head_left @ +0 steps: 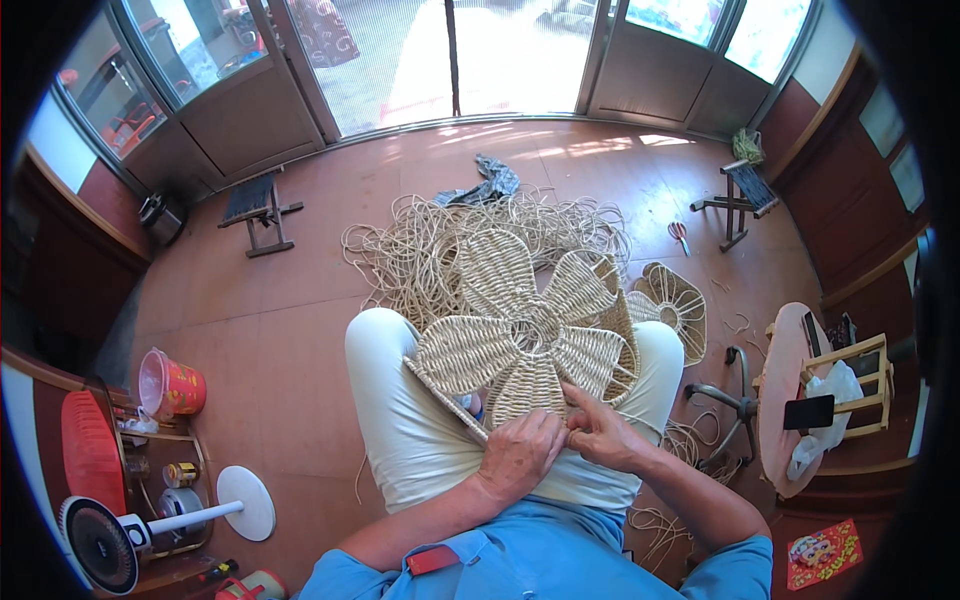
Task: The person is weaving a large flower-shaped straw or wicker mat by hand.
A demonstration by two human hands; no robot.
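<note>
A five-petalled woven cord piece rests on my lap, over a woven frame whose far-right side shows behind it. My left hand has its fingers curled on the lower petal's near edge. Beside it, my right hand touches the piece, index finger stretched along the lower-right gap between petals, the other fingers curled; what they hold, if anything, is hidden. A large tangle of pale cord lies on the floor beyond my knees, with grey-blue cloth behind it.
Another woven piece and scissors lie right. Folding stools stand left and right toward the glazed doors. A round table with a phone is at right; a red bucket and fan are at left.
</note>
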